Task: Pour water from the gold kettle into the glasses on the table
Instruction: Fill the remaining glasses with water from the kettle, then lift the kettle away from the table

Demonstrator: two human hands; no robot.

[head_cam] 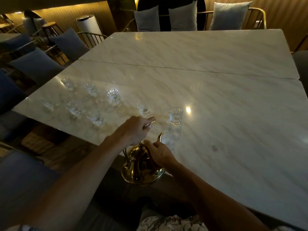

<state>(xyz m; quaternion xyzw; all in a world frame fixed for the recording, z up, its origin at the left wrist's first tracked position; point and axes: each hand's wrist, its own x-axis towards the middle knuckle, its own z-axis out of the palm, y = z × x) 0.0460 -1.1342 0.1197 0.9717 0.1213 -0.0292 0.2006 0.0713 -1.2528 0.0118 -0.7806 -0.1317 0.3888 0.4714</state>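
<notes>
The gold kettle (pixel 141 165) stands at the near edge of the white marble table (pixel 216 105), its curved spout pointing up and away from me. My left hand (pixel 135 129) is closed on the kettle's thin handle above the lid. My right hand (pixel 160 154) rests on the kettle's right shoulder beside the spout. Several small clear glasses stand on the left half of the table. The nearest glass (pixel 175 116) is just beyond the spout, and another glass (pixel 143 108) stands to its left. Whether they hold water is unclear.
Chairs with blue and grey cushions (pixel 35 65) line the left and far sides. A person in dark clothes (pixel 170 7) stands behind the far chairs. A seam (pixel 183 68) divides the table in two slabs. My patterned clothing shows at the bottom edge.
</notes>
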